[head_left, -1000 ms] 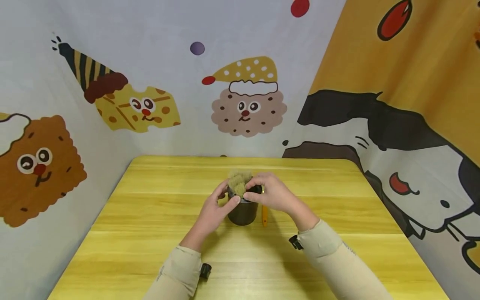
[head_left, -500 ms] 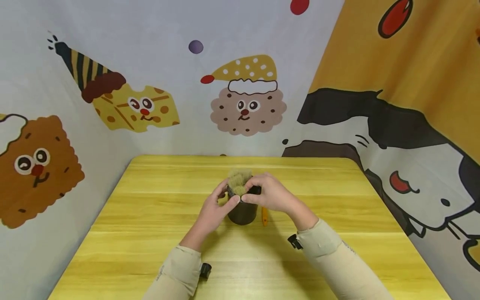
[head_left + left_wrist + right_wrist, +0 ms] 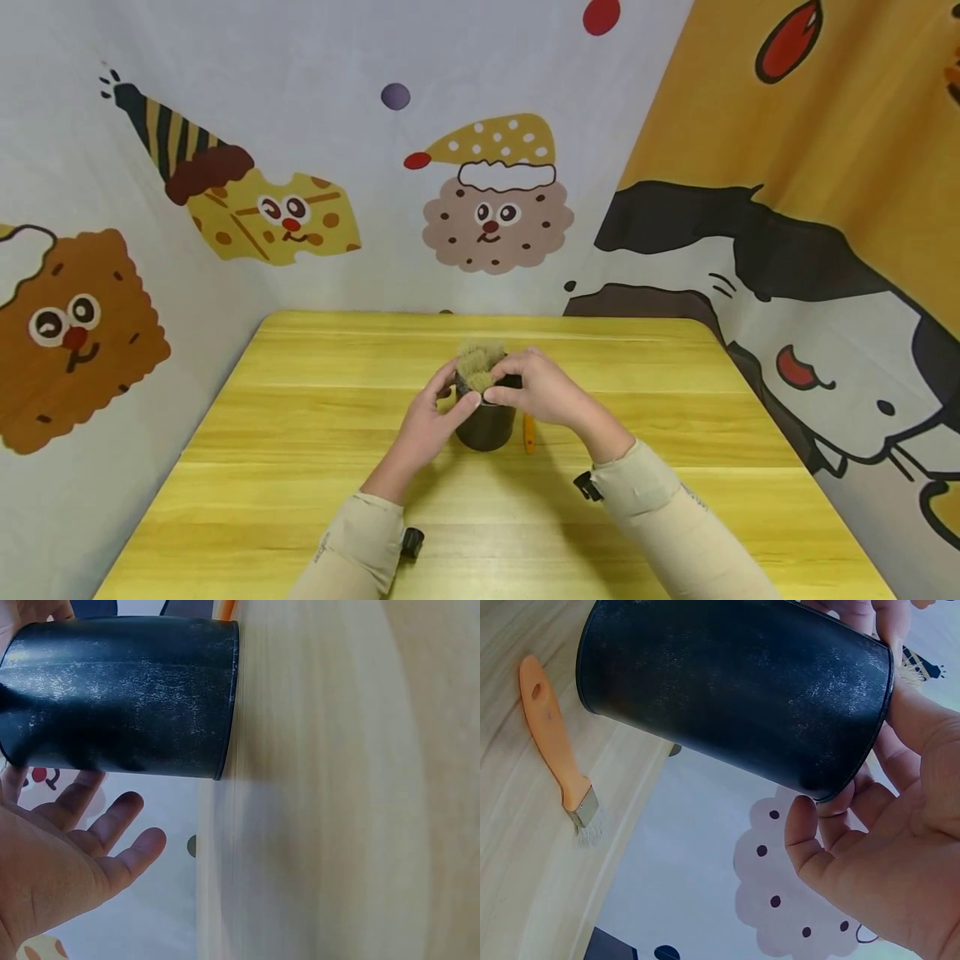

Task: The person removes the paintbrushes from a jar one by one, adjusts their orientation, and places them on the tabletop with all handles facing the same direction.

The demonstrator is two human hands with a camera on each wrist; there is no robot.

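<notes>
A black cylindrical pot [image 3: 484, 427] stands upright on the wooden table, and a tan, fuzzy, plant-like clump [image 3: 476, 365] rises out of its mouth. My left hand [image 3: 427, 418] holds the pot at its upper left, thumb at the front rim and fingers along the side. In the left wrist view several of its fingers [image 3: 124, 862] spread away from the pot wall. My right hand [image 3: 547, 390] is at the rim's right, thumb and index finger pinching the clump's lower edge. The right wrist view shows its lower fingers [image 3: 802, 832] curled near the rim; the pot's inside is hidden there.
An orange-handled brush [image 3: 551, 735] with a metal ferrule and pale bristles lies on the table [image 3: 300, 467], just right of the pot. A cartoon-printed curtain [image 3: 337, 50] hangs behind the table's far edge and along both sides.
Both hands stay at the pot. My right thumb and index finger have shifted slightly along the clump's lower edge; the pot and brush have not moved.
</notes>
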